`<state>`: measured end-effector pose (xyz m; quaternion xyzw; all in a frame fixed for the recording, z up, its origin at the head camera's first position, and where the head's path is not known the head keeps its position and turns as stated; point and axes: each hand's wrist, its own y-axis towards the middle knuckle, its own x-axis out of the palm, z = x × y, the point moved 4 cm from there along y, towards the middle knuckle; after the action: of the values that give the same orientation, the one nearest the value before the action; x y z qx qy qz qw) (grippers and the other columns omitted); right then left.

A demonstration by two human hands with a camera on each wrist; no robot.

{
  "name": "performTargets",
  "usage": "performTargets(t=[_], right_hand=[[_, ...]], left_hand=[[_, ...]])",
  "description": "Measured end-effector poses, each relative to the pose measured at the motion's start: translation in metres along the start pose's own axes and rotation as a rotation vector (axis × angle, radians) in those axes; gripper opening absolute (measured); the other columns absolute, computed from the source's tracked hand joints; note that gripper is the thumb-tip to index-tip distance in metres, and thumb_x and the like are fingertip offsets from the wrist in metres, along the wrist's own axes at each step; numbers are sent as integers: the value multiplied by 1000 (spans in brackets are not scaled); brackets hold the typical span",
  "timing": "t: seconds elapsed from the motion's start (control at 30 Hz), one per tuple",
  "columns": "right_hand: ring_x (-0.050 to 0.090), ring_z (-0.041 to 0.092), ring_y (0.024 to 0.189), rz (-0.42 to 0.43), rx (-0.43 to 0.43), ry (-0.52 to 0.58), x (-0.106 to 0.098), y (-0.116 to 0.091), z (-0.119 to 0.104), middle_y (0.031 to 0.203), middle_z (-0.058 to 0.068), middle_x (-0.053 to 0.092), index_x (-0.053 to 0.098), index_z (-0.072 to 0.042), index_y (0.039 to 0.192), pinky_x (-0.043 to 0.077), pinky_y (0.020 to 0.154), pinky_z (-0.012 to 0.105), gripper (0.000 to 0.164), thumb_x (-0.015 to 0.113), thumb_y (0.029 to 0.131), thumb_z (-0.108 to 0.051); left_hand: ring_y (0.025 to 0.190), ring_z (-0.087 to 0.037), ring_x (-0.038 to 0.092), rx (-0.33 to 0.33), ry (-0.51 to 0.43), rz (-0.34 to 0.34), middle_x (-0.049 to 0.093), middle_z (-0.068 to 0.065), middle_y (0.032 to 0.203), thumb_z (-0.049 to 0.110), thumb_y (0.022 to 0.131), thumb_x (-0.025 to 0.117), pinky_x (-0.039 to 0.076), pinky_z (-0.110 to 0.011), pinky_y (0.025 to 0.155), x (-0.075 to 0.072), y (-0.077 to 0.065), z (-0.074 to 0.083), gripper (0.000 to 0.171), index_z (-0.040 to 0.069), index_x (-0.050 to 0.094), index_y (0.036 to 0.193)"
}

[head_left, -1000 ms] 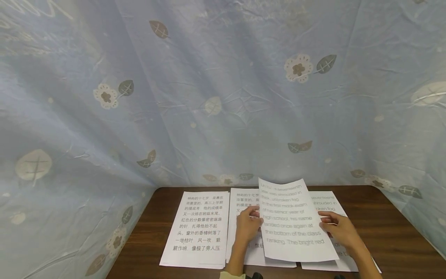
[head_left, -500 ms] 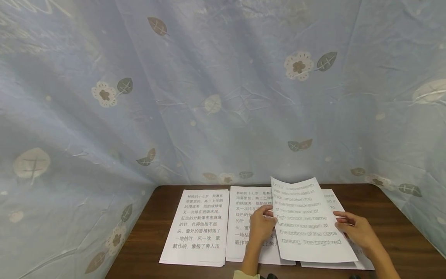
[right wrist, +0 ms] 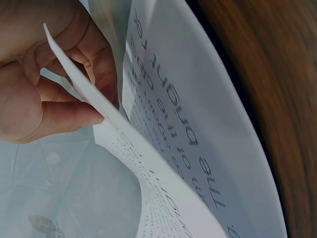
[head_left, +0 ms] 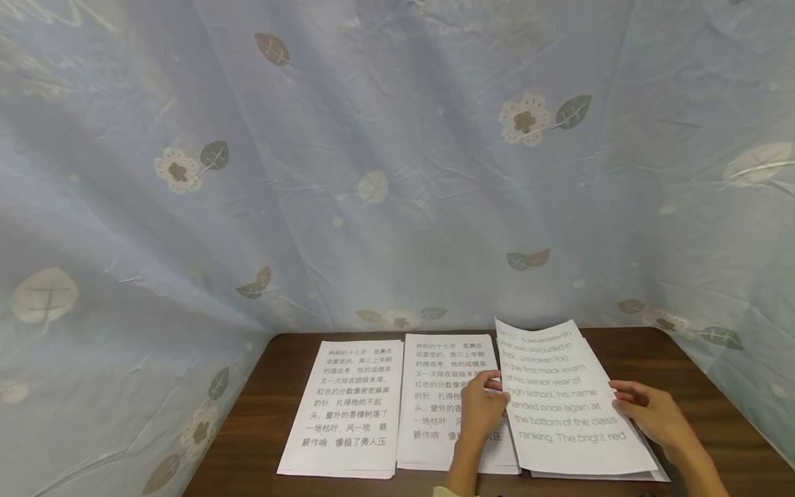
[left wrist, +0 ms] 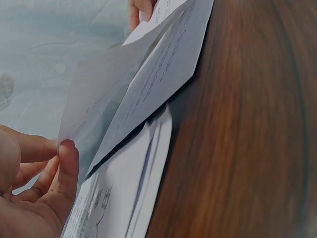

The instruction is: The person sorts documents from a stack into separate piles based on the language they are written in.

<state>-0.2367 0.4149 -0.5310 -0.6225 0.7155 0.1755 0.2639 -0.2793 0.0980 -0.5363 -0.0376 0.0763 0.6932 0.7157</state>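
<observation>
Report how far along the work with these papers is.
Done, apparently: two Chinese-text stacks lie side by side. In hand: the left hand and right hand pinch a raised English-text sheet above another English-text page. Remaining: probably lowering the sheet; it isn't flat.

Perhaps a screened-off work corner (leaf-print cloth (head_left: pixel 397 235) behind a wood-grain table (head_left: pixel 242 442))

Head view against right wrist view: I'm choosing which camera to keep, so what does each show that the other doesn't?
Only the head view: the left hand, the left Chinese stack and the middle Chinese stack.

Only the right wrist view: English print on the page beneath the lifted sheet.

Both: the lifted sheet, the right hand, the wooden table and the patterned cloth.
</observation>
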Motion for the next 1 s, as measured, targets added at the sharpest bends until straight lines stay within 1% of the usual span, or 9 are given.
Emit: performTargets(t=[0.2, 0.3, 0.43, 0.53, 0.67, 1.0], right_hand=[[60, 2, 87, 11, 20, -8, -7, 0, 6, 123, 22, 71, 52, 13, 148, 57, 69, 25, 53, 66, 103, -11], [60, 0, 86, 20, 13, -28, -11, 0, 10, 122, 23, 71, 53, 14, 146, 56, 69, 24, 52, 66, 103, -12], [59, -1, 86, 22, 11, -37, -15, 0, 16, 122, 23, 72, 53, 14, 146, 55, 70, 23, 52, 66, 104, -13], [60, -1, 85, 23, 12, -41, -16, 0, 18, 120, 21, 73, 54, 14, 145, 55, 70, 23, 52, 66, 104, -14], [61, 0, 85, 19, 9, -40, -16, 0, 19, 118, 18, 74, 54, 15, 145, 54, 69, 23, 52, 66, 103, -14], [61, 4, 88, -22, 43, -8, -17, 2, 19, 121, 20, 71, 51, 15, 147, 57, 71, 24, 53, 64, 105, -13]], left_hand=[[62, -4, 66, -6, -36, 2, 70, -1, 96, -8, 86, 76, 54, -17, 52, 11, -2, 2, 41, 4, 75, 125], [61, -4, 65, -13, -41, -2, 70, -2, 96, -8, 86, 75, 53, -16, 51, 16, -4, 4, 41, 3, 75, 125], [60, -4, 64, -36, -40, -4, 70, 0, 97, -7, 87, 75, 50, -15, 51, 20, -6, 5, 40, 5, 74, 126], [60, -4, 63, -43, -40, -8, 69, 1, 96, -5, 88, 75, 50, -15, 51, 22, -7, 4, 39, 6, 74, 125], [61, -4, 64, -38, -39, -7, 69, 2, 96, -5, 88, 75, 50, -15, 52, 22, -6, 3, 39, 6, 75, 125], [64, -4, 67, -24, -27, -31, 70, 0, 97, -6, 88, 74, 50, -14, 53, 25, -3, -1, 41, 4, 74, 128]])
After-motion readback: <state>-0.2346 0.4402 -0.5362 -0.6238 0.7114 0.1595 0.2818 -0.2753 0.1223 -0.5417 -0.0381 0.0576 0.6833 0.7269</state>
